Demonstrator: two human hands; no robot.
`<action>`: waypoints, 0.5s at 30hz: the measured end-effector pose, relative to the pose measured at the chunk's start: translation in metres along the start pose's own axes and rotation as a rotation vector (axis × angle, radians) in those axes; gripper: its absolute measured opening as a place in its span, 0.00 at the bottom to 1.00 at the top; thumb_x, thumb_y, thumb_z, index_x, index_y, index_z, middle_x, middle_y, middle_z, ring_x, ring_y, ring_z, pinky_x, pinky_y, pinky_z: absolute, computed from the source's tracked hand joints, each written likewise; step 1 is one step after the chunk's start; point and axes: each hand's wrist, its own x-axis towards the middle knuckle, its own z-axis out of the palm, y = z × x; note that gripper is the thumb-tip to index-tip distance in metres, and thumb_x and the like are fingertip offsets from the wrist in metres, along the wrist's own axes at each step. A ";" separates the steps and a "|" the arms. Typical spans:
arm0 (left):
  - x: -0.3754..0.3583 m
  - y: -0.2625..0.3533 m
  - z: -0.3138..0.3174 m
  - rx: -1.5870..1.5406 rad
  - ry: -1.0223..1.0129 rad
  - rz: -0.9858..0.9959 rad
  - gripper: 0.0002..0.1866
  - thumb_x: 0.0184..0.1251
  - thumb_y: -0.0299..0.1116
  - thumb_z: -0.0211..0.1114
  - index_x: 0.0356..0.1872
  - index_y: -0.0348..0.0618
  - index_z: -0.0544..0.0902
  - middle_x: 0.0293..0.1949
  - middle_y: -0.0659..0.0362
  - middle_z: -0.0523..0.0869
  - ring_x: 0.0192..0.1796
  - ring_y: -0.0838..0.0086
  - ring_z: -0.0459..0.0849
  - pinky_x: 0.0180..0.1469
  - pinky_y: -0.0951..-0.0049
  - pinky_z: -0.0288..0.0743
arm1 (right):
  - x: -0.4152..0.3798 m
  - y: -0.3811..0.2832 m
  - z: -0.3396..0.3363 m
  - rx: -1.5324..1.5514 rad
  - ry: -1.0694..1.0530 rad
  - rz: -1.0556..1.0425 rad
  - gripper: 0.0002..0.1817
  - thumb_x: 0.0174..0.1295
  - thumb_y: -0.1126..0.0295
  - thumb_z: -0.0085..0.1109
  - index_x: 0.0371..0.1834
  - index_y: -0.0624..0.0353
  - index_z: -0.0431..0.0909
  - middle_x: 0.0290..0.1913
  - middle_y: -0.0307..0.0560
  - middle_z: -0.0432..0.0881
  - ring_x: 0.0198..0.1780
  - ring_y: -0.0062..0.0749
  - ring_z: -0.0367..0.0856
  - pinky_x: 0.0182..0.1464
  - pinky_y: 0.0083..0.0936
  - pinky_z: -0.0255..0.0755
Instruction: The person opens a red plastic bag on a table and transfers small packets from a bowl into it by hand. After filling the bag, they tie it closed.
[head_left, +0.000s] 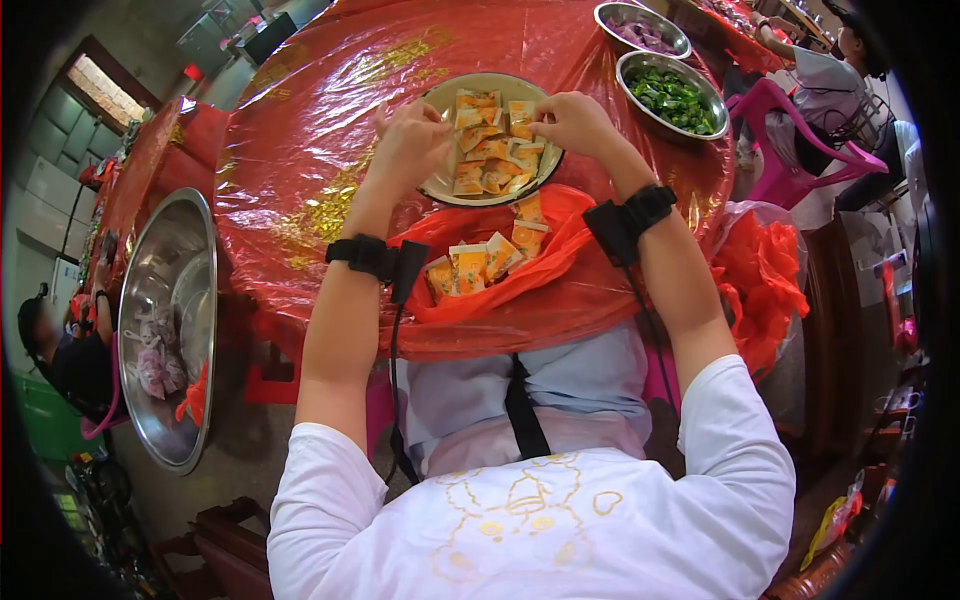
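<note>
Several small orange-and-white packets (490,150) lie in rows in a round, dark-rimmed bowl (437,192). Over the left rim, my left hand (415,142) is closed with curled fingers, and whatever it may hold is hidden. My right hand (578,124) reaches over the right rim, its thumb and fingertips pinched at the edge of an orange-and-white packet (521,118) at the upper right of the bowl. Just in front of the bowl, a red plastic bag (570,225) lies open with more packets (480,262) in it.
Red plastic film covers the round table (320,120). At the back right stand a metal bowl of chopped greens (672,100) and a metal bowl of purplish food (645,35). A large metal basin (190,260) is at left. Pink chairs (790,150) and other people are nearby.
</note>
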 end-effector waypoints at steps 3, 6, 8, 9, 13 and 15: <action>0.000 0.014 -0.033 -0.392 0.140 -0.088 0.10 0.52 0.28 0.69 0.38 0.43 0.87 0.41 0.58 0.80 0.45 0.70 0.80 0.48 0.72 0.74 | -0.001 0.001 0.002 0.012 0.038 -0.031 0.12 0.50 0.58 0.61 0.29 0.54 0.83 0.25 0.49 0.81 0.32 0.43 0.80 0.36 0.37 0.72; -0.009 0.031 -0.061 -0.565 0.329 -0.011 0.07 0.48 0.23 0.72 0.31 0.42 0.87 0.35 0.61 0.82 0.38 0.78 0.81 0.38 0.78 0.74 | -0.002 0.000 0.002 0.005 0.059 -0.050 0.11 0.51 0.60 0.62 0.29 0.56 0.83 0.23 0.50 0.79 0.29 0.43 0.79 0.33 0.36 0.71; -0.015 0.030 -0.068 -0.726 0.227 0.096 0.06 0.47 0.23 0.72 0.29 0.42 0.87 0.34 0.62 0.82 0.38 0.77 0.80 0.37 0.78 0.73 | -0.002 0.000 0.002 -0.011 0.052 -0.049 0.11 0.51 0.59 0.62 0.29 0.56 0.83 0.24 0.50 0.80 0.29 0.43 0.79 0.33 0.36 0.71; -0.016 0.030 -0.072 -0.884 0.126 0.199 0.06 0.46 0.23 0.73 0.28 0.42 0.86 0.34 0.62 0.82 0.37 0.77 0.80 0.36 0.78 0.72 | -0.002 0.000 0.002 -0.012 0.054 -0.051 0.12 0.51 0.59 0.62 0.29 0.56 0.83 0.24 0.50 0.80 0.30 0.43 0.79 0.33 0.36 0.71; -0.016 0.045 -0.074 -0.933 -0.172 0.399 0.08 0.43 0.22 0.73 0.27 0.41 0.85 0.32 0.63 0.83 0.35 0.77 0.81 0.37 0.76 0.74 | -0.002 -0.001 0.002 -0.020 0.031 -0.033 0.12 0.50 0.59 0.62 0.29 0.55 0.83 0.24 0.50 0.80 0.30 0.43 0.79 0.34 0.36 0.71; -0.017 0.051 -0.069 -0.851 -0.597 0.389 0.09 0.42 0.21 0.71 0.28 0.41 0.84 0.30 0.62 0.83 0.33 0.75 0.81 0.36 0.74 0.74 | -0.002 -0.001 0.001 -0.022 0.033 -0.037 0.12 0.50 0.58 0.62 0.29 0.55 0.83 0.24 0.50 0.80 0.30 0.43 0.79 0.34 0.36 0.71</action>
